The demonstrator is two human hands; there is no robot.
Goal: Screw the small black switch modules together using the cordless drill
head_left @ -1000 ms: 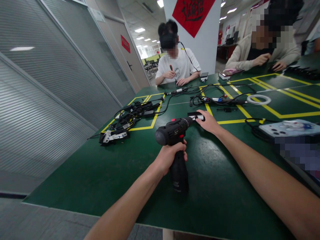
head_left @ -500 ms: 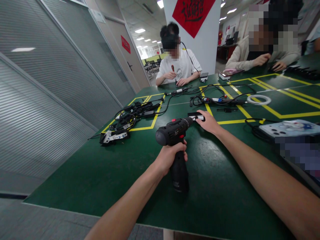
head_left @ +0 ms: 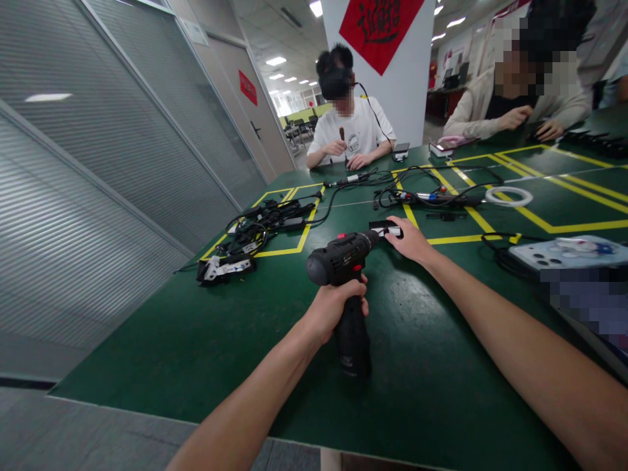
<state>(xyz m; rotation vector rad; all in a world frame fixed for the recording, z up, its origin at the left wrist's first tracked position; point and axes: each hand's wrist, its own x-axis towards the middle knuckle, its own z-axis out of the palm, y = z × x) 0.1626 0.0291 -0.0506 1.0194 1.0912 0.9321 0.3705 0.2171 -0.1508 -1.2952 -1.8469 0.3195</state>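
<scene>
A black cordless drill with red buttons is in my left hand, its fingers wrapped round the grip. The drill's chuck points forward and to the right, at a small black-and-white part on the table. My right hand grips that part from its right side, the fingers over its edge. Whether the bit touches the part I cannot tell.
On the green table a heap of black cables lies left, with a black-and-white piece before it. A phone and a white ring-shaped coil lie right. One person sits opposite holding a screwdriver; another sits far right.
Both my hands, the drill and the small part stay almost in place. The screwdriver in the hand of the person opposite has turned or shifted slightly.
</scene>
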